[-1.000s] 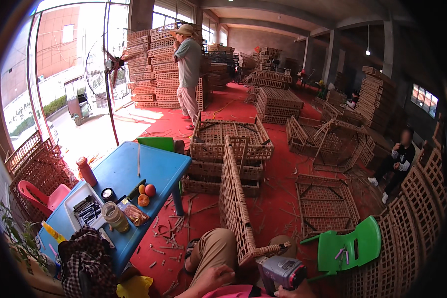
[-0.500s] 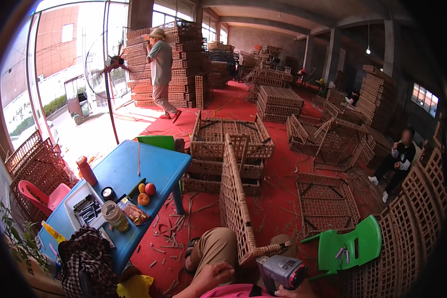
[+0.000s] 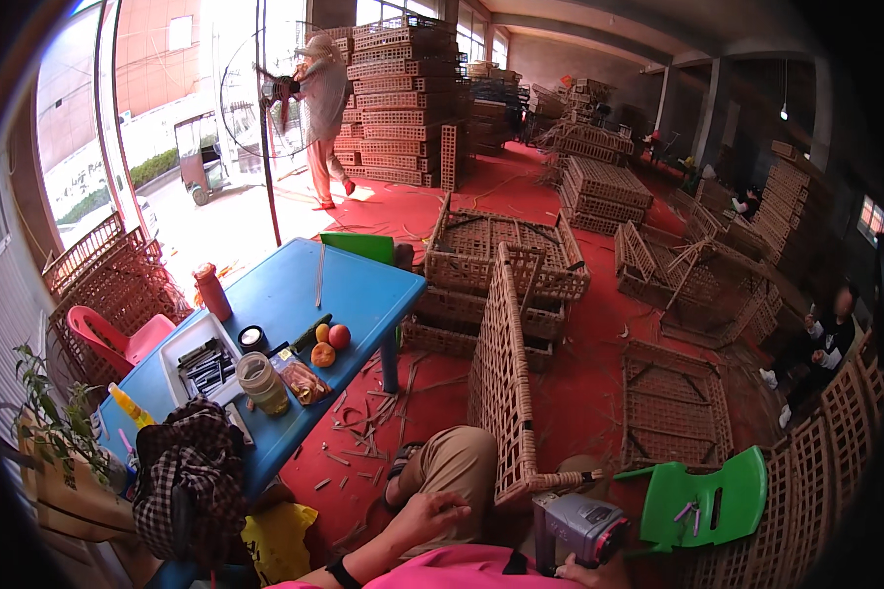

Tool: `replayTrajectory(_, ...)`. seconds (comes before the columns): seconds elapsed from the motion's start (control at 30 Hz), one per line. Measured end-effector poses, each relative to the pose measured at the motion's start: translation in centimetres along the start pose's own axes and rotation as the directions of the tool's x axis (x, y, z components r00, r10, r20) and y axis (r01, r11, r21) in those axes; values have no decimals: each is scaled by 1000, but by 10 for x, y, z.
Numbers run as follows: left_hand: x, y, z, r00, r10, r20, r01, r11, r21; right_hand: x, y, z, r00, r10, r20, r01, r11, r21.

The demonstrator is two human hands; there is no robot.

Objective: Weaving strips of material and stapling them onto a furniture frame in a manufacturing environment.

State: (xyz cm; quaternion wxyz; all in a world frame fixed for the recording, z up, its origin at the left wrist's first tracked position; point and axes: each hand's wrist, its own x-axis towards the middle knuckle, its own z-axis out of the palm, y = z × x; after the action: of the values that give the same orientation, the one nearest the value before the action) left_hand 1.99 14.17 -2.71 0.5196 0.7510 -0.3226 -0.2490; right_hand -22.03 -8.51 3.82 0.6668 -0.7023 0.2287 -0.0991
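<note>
My left hand (image 3: pixel 432 514) rests over my left thigh, its fingers loosely bent and apart, with nothing visible in them. At the lower edge my right hand (image 3: pixel 581 573) grips a grey and black cordless power tool (image 3: pixel 584 528); the grip is partly hidden. A woven cane panel (image 3: pixel 498 393) stands on edge between my knees, tilted, its near corner close to the tool. Right of the tool is a green plastic chair (image 3: pixel 707 501) with a few small pinkish sticks on its seat.
A blue table (image 3: pixel 363 285) at left bears a white tray of tools (image 3: pixel 182 365), a jar (image 3: pixel 262 383), fruit and a checked cloth (image 3: pixel 192 481). Woven crates (image 3: pixel 506 250) stand ahead. Cane scraps litter the red floor. One person (image 3: pixel 324 108) walks by a fan; another (image 3: pixel 825 339) sits at right.
The view has turned left, so the scene sits further right. The walking person has moved left behind the fan. My right hand still holds the power tool; my left hand stays over the thigh.
</note>
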Motion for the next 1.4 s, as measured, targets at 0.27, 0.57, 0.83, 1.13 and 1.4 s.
replayTrajectory(0.27,-6,5,-25,994,56,-98,-50,997,63,26,4,14,970,59,235,-41,996,-80)
replayTrajectory(0.57,-28,-6,-87,901,-156,-404,-9,926,-377,72,-2,22,937,-115,329,139,989,-51)
replayTrajectory(0.83,-27,-21,-132,706,-240,-666,12,945,-328,83,-1,31,887,-130,442,176,982,-65)
replayTrajectory(1.13,-33,-78,-155,582,-286,-762,91,953,-288,62,23,51,882,-89,463,120,992,-38)
replayTrajectory(1.4,-32,-76,-143,572,-278,-771,81,955,-284,55,32,57,853,-85,516,126,991,-45)
